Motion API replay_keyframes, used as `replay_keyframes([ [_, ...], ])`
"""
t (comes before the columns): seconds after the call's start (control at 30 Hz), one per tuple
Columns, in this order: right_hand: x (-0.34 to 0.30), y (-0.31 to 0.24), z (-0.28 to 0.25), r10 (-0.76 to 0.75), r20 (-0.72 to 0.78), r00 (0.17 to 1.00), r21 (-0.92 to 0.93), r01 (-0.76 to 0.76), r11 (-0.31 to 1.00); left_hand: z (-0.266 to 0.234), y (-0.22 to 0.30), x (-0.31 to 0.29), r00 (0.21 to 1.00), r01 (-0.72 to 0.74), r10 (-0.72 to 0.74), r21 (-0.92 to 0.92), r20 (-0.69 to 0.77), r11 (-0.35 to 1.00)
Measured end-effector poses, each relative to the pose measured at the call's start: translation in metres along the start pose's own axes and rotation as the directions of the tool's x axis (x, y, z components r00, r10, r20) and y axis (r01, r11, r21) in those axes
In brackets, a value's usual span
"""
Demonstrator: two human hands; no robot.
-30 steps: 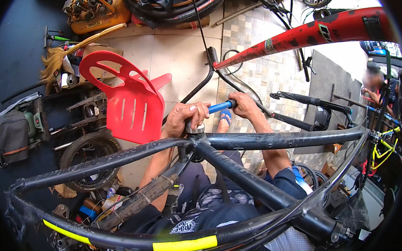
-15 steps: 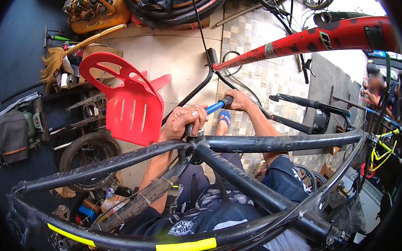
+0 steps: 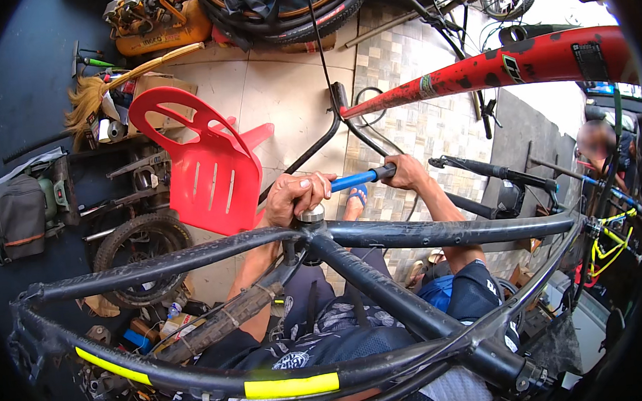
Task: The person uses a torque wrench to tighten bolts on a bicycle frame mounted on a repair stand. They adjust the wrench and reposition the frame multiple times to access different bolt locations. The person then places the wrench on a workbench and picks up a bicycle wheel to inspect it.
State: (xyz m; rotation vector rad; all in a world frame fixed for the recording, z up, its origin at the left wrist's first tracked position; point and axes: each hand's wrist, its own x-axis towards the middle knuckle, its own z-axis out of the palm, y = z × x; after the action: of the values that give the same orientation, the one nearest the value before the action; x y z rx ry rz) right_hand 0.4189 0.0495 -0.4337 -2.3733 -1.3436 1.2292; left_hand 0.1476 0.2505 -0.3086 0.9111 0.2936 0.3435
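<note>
Right hand point(image 3: 406, 172) is gripping dark end of long blue bar-shaped tool point(image 3: 353, 180), fingers clamped round it. Left hand point(image 3: 297, 197) is clamping curled fingers over tool's other end, just above silver round metal fitting point(image 3: 312, 215). Fitting is sitting at tube junction of black tubular bicycle frame point(image 3: 448, 229). Red plastic chair point(image 3: 242, 172) is standing beyond left hand.

The head-worn fisheye looks down from close above the black bicycle frame point(image 3: 387, 288).

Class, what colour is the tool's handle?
The handle is blue with a dark end, clearest in the head view.
</note>
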Motion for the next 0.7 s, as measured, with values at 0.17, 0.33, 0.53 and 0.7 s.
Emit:
replay_keyframes([
  [0.17, -0.017, -0.003, -0.020, 0.094, 0.046, 0.995, -0.064, -0.091, 0.994, 0.004, -0.003, 0.001, 0.998, -0.016, 0.011, -0.076, -0.055, 0.997],
  [0.33, -0.025, -0.012, -0.027, 0.165, 0.065, 0.984, -0.102, -0.157, 0.982, 0.006, -0.002, 0.002, 0.998, -0.023, 0.017, -0.090, -0.066, 0.996],
  [0.53, -0.019, -0.005, -0.016, 0.055, -0.030, 0.998, -0.058, -0.057, 0.997, 0.005, 0.000, 0.001, 0.999, -0.028, 0.026, -0.064, -0.036, 0.998],
  [0.7, 0.014, -0.001, 0.025, -0.030, -0.038, 0.999, 0.070, 0.032, 0.997, -0.001, 0.007, 0.000, 1.000, 0.011, -0.012, 0.062, 0.016, 0.998],
])
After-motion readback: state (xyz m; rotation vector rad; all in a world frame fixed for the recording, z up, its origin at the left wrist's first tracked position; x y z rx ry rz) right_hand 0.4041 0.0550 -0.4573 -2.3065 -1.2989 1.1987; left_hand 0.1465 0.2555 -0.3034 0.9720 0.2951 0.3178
